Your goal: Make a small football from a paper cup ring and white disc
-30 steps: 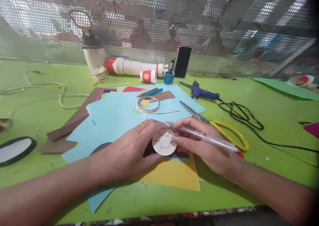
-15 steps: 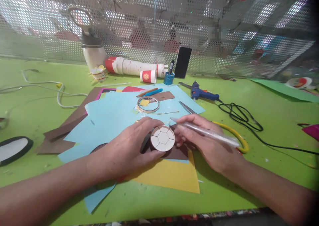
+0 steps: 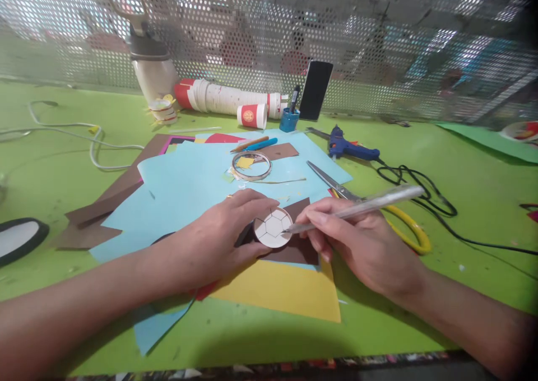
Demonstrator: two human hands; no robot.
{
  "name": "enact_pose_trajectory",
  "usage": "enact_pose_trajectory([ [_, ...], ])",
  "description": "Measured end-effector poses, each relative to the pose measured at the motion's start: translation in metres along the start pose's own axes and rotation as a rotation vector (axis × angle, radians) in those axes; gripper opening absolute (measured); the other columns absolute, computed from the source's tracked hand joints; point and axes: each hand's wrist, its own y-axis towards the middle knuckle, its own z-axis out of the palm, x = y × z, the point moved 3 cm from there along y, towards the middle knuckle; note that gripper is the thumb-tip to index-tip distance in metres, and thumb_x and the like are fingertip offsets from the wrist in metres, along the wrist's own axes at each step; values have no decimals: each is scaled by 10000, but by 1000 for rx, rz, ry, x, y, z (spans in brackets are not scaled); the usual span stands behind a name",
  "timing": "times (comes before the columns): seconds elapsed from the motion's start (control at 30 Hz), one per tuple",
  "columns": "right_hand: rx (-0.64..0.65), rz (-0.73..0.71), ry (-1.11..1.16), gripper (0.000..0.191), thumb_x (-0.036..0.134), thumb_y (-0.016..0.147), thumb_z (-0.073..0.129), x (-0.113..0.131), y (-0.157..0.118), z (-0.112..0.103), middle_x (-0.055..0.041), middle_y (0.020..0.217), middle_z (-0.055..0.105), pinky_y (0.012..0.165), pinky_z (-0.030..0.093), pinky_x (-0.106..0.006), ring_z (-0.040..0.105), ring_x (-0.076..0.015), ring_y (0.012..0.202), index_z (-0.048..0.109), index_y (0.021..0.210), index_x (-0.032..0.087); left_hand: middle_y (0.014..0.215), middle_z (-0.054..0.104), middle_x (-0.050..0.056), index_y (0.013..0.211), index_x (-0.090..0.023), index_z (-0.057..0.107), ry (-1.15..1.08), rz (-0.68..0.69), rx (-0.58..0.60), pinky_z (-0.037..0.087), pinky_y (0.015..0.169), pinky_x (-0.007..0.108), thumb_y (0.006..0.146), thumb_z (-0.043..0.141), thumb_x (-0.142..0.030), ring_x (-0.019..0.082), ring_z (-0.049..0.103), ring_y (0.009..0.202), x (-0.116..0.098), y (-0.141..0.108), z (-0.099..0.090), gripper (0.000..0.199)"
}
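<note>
A small round white disc (image 3: pixel 269 228) bears dark lines in a soccer-ball pattern. My left hand (image 3: pixel 233 224) is closed round its left side, thumb below and fingers above. In my right hand (image 3: pixel 348 230) is a slim pen (image 3: pixel 378 200) with a clear barrel, and its tip meets the disc's right part. Beneath the disc lies brown paper (image 3: pixel 305 251), over a yellow sheet (image 3: pixel 277 291). Yellow-handled scissors (image 3: pixel 332 180) lie beyond my right hand, partly covered by it.
Light blue paper (image 3: pixel 189 185) spreads behind my hands with a tape roll (image 3: pixel 252 166) on it. A blue glue gun (image 3: pixel 353 148) with a black cord lies at right. At the back are stacked paper cups (image 3: pixel 227 98), a phone (image 3: pixel 316 89) and a white bottle (image 3: pixel 153 75).
My right hand has brought the pen's tip down to the left onto the disc, its back end now tilted upward. My left hand keeps its hold. The camera view has shifted slightly.
</note>
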Motion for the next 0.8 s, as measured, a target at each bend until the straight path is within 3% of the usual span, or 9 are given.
enact_pose_trajectory([
  [0.27,43,10,37,101,204,952,595,-3,1,-7,31,666,636,567,482,-219,584,-106,591,691,979,224,1253,587,104,1255,-181,573,1,-18,35,470,1003,359,935,596,-259,221,566,1154,1,1,0,329],
  [0.37,42,14,14,80,216,939,618,-2,3,-7,17,671,659,572,487,-224,598,-113,600,694,916,203,1250,588,110,1251,-183,570,9,-19,31,476,996,369,935,594,-271,229,570,1149,2,0,1,330],
  [0.57,-3,49,32,239,336,956,609,-1,4,-5,19,597,619,510,454,-206,555,-94,533,679,790,179,1263,584,112,1263,-164,563,31,5,9,462,1013,367,929,599,-267,231,558,1171,4,0,2,352],
  [0.8,-12,47,-75,156,274,943,612,-1,2,-1,29,608,636,514,467,-205,573,-91,534,650,819,188,1243,594,107,1256,-155,574,20,-4,13,461,1010,358,918,613,-255,227,557,1163,4,1,2,355],
])
